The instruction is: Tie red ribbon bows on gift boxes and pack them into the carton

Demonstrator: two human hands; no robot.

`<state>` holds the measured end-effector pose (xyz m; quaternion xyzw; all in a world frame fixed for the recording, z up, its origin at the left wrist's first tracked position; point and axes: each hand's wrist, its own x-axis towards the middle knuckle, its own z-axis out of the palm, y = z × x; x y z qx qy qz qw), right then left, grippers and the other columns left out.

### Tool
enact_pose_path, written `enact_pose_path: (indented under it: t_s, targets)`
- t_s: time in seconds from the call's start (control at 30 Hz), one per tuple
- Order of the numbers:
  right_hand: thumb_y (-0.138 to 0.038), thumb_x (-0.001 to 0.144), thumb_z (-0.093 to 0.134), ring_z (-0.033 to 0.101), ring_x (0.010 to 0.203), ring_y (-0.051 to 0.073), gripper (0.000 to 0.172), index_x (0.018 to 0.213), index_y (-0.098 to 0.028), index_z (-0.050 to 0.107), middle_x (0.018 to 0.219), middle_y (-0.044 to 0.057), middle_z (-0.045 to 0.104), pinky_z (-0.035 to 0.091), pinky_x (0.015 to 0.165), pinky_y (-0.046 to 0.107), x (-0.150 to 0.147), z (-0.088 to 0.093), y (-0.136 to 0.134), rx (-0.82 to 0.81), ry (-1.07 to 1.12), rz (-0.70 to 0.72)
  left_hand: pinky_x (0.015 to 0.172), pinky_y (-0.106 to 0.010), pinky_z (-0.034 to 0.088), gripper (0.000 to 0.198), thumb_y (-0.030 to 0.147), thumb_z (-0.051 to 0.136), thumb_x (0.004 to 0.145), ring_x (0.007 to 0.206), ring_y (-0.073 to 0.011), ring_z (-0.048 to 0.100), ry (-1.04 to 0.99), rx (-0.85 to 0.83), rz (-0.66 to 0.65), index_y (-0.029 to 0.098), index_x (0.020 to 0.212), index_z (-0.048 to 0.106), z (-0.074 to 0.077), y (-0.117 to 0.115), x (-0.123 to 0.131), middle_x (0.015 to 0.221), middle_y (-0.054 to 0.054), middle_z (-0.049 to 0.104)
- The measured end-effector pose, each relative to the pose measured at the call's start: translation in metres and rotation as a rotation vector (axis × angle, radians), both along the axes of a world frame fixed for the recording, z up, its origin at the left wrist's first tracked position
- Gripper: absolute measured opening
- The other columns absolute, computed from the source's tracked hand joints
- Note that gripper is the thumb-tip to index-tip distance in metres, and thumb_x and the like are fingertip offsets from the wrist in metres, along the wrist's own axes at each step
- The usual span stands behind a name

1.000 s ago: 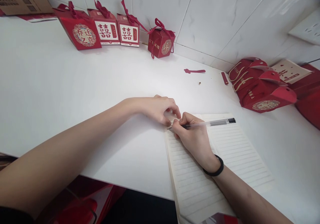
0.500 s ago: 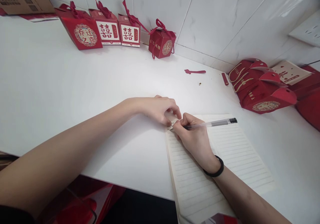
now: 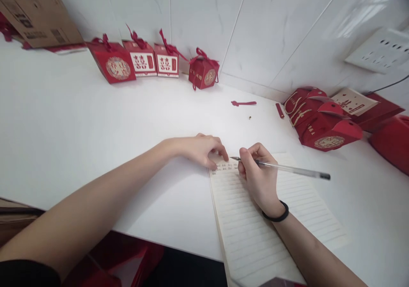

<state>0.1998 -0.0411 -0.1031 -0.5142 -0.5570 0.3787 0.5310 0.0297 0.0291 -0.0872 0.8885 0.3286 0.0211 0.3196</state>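
Observation:
My right hand (image 3: 260,178) is closed around a pen (image 3: 290,167) with a clear barrel and a dark end. Its tip is over the top lines of a lined notebook (image 3: 255,244), just right of my left fingers; whether it touches the paper I cannot tell. Small handwritten marks run along the first few lines at the upper left of the page, and the lines below are blank. Across the notebook's top left corner rests my left hand (image 3: 203,150), fingers curved, thumb apart from the forefinger, nothing held.
Along the wall stand red gift boxes with ribbons (image 3: 145,59) and a small red box (image 3: 204,73). More red boxes (image 3: 322,123) sit at the right, below a socket panel (image 3: 380,50). A red strap (image 3: 244,103) lies behind the notebook; a cardboard box (image 3: 41,16) stands far left.
My right hand has lifted the pen from the writing and drawn back slightly right, uncovering the marks. The pen now lies at a different slant. My left hand stays at the corner; the view has tilted up.

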Motion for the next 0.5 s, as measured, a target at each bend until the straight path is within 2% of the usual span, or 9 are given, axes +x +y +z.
enact_pose_path:
  t_s: [0.13, 0.23, 0.3, 0.37, 0.5]
  targets:
    - [-0.042, 0.079, 0.061, 0.044, 0.044, 0.01, 0.027, 0.071, -0.02, 0.048, 0.052, -0.005, 0.048, 0.034, 0.041, 0.02, 0.016, 0.001, 0.013, 0.154, -0.137, -0.161, 0.096, -0.035, 0.034, 0.039, 0.028, 0.066, 0.069, 0.099, -0.0199, 0.053, -0.049, -0.003, -0.032, 0.025, 0.108, 0.064, 0.001, -0.002, 0.0, 0.106, -0.004, 0.058]
    - [-0.048, 0.076, 0.061, 0.053, 0.052, 0.015, 0.029, 0.081, -0.02, 0.054, 0.064, 0.0, 0.056, 0.04, 0.046, 0.023, 0.033, -0.005, 0.028, 0.166, -0.245, -0.31, 0.084, -0.027, 0.042, 0.033, 0.018, 0.066, 0.066, 0.09, -0.0166, 0.057, -0.167, -0.077, 0.032, 0.021, 0.1, 0.067, -0.006, -0.003, -0.002, 0.103, -0.004, 0.061]
    - [-0.052, 0.073, 0.059, 0.058, 0.059, 0.018, 0.034, 0.084, -0.02, 0.057, 0.072, 0.003, 0.06, 0.044, 0.052, 0.027, 0.045, -0.011, 0.039, 0.226, -0.329, -0.365, 0.072, -0.023, 0.045, 0.027, 0.01, 0.06, 0.065, 0.078, -0.014, 0.059, -0.328, -0.141, 0.19, 0.017, 0.09, 0.069, -0.014, -0.002, -0.006, 0.091, -0.003, 0.065]
    - [-0.053, 0.074, 0.055, 0.061, 0.06, 0.02, 0.036, 0.086, -0.019, 0.058, 0.076, 0.005, 0.061, 0.047, 0.058, 0.029, 0.055, -0.016, 0.048, 0.291, -0.379, -0.355, 0.067, -0.023, 0.045, 0.021, 0.009, 0.055, 0.067, 0.07, -0.0128, 0.058, -0.458, -0.09, 0.416, 0.015, 0.083, 0.068, -0.022, 0.002, -0.011, 0.08, -0.002, 0.066]
    - [-0.054, 0.075, 0.046, 0.061, 0.06, 0.022, 0.038, 0.085, -0.019, 0.059, 0.075, 0.006, 0.062, 0.049, 0.06, 0.034, 0.07, -0.014, 0.055, 0.374, -0.463, -0.312, 0.076, -0.027, 0.045, 0.022, 0.01, 0.047, 0.074, 0.078, -0.0139, 0.058, -0.536, 0.112, 0.726, 0.014, 0.084, 0.066, -0.029, 0.009, -0.023, 0.086, -0.004, 0.066]
